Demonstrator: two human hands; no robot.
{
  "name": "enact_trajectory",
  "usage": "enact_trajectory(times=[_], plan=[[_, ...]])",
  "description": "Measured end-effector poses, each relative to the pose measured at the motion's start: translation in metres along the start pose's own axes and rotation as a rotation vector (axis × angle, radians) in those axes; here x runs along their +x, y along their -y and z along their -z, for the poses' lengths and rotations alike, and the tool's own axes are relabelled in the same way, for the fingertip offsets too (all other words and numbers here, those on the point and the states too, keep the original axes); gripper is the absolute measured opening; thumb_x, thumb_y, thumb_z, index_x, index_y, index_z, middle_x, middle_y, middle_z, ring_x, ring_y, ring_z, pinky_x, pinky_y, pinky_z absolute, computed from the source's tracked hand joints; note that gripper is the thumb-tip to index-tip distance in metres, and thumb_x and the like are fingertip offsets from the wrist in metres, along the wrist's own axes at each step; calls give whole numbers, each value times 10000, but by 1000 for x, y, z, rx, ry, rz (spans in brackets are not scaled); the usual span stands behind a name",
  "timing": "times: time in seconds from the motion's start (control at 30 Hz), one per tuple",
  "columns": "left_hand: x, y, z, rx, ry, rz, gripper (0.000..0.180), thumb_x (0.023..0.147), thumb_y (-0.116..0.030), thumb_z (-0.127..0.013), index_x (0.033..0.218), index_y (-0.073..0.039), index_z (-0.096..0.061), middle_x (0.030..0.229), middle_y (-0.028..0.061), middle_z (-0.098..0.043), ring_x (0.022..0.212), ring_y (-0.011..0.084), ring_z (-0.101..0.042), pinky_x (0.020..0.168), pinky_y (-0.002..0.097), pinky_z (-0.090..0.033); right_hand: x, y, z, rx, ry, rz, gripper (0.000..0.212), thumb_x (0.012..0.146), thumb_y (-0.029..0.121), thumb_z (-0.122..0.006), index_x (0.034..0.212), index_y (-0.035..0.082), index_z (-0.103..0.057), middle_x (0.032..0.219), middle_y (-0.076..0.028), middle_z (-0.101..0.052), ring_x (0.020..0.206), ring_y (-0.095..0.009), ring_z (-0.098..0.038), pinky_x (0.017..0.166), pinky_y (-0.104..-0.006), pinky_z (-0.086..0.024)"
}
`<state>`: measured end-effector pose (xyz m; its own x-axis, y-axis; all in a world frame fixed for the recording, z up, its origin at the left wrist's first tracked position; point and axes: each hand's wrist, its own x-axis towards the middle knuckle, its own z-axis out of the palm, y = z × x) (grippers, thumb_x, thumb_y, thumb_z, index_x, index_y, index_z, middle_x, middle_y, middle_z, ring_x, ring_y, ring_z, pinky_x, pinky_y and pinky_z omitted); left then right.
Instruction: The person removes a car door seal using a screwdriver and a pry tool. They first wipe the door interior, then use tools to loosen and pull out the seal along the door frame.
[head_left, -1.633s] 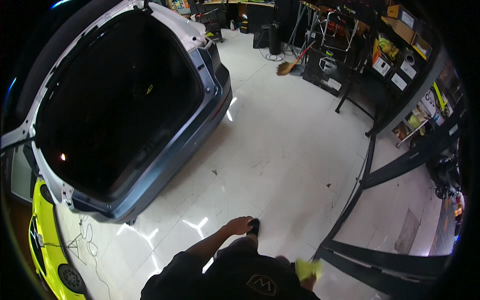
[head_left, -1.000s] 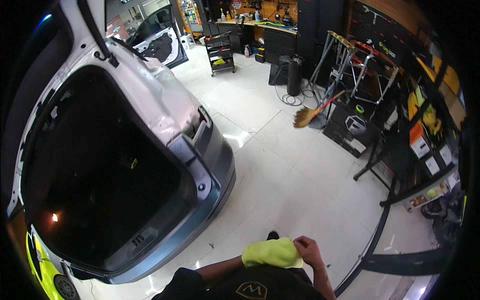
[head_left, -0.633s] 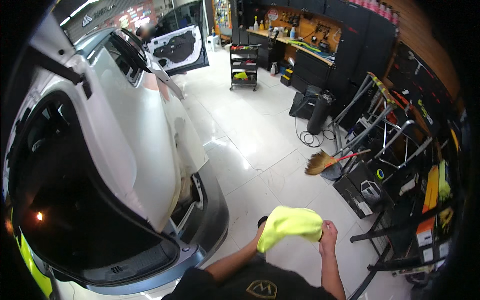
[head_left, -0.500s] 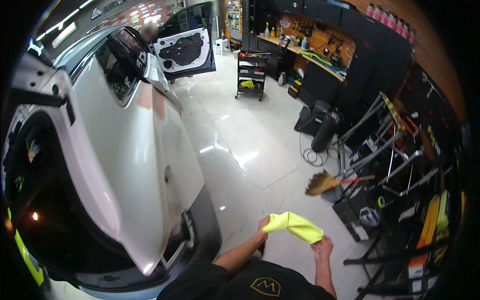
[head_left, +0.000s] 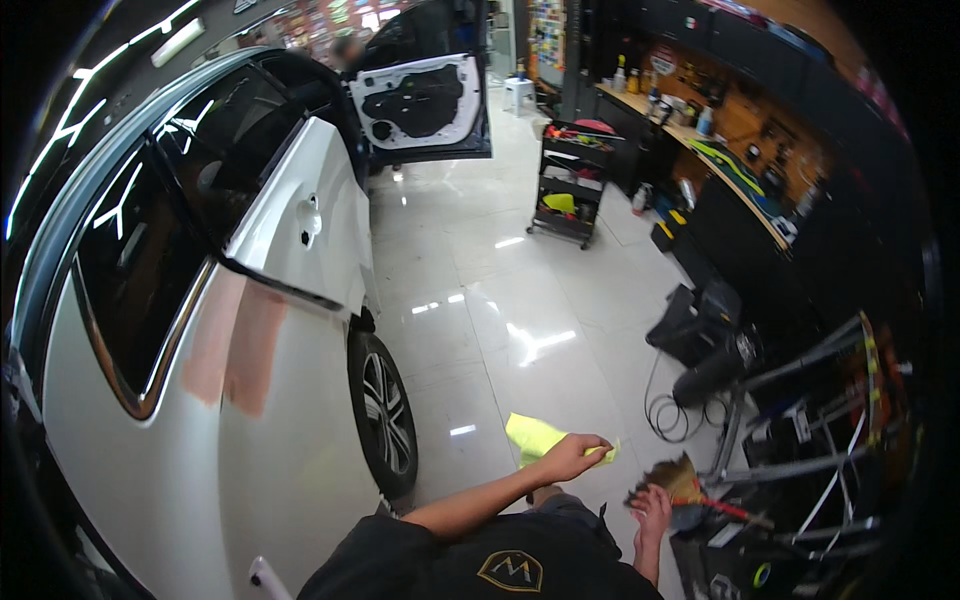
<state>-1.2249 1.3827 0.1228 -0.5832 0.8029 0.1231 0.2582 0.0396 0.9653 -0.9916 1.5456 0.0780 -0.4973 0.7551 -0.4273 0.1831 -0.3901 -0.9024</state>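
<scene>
My left hand point(head_left: 573, 458) is closed on a bright yellow cloth point(head_left: 532, 437). The cloth hangs down to the left of the hand, and a bit of it shows at the fingertips. Lower and to the right, my right hand point(head_left: 652, 508) holds nothing, its fingers loosely apart. In the picture it overlaps the bristles of a broom point(head_left: 683, 478), with no clear contact. On my left stands a white car point(head_left: 290, 400) with pinkish-brown patches point(head_left: 235, 345) on the panel behind its rear door.
A front car door point(head_left: 420, 100) stands open ahead, beside a partly hidden person. A black rolling cart point(head_left: 575, 185) stands on the glossy floor. Along the right are a workbench point(head_left: 650, 105), a black machine with a cable point(head_left: 700, 340) and metal frames point(head_left: 800, 465).
I have moved forward along the car, from its rear corner to its side. My right hand has let go of the yellow cloth, which stays in my left.
</scene>
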Motion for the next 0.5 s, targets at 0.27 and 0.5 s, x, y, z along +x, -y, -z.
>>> enact_trajectory(times=[0.27,0.5], plan=[[172,-7,212,-255,-545,187,321,1054,-303,-511,1113,-43,-690,824,52,-657,784,121,-573,742,300,-487,230,183,-342,-420,1141,220,423,1000,249,-595,1351,20,-532,1123,-122,-684,1010,-221,-655,917,-349,-504],[289,86,413,-43,-983,255,330,1061,-292,-500,964,-24,-666,726,6,-542,711,96,-495,662,288,-429,339,274,-613,-764,1459,401,496,907,207,-733,1311,15,-519,1162,-100,-639,1065,-194,-599,942,-345,-481]])
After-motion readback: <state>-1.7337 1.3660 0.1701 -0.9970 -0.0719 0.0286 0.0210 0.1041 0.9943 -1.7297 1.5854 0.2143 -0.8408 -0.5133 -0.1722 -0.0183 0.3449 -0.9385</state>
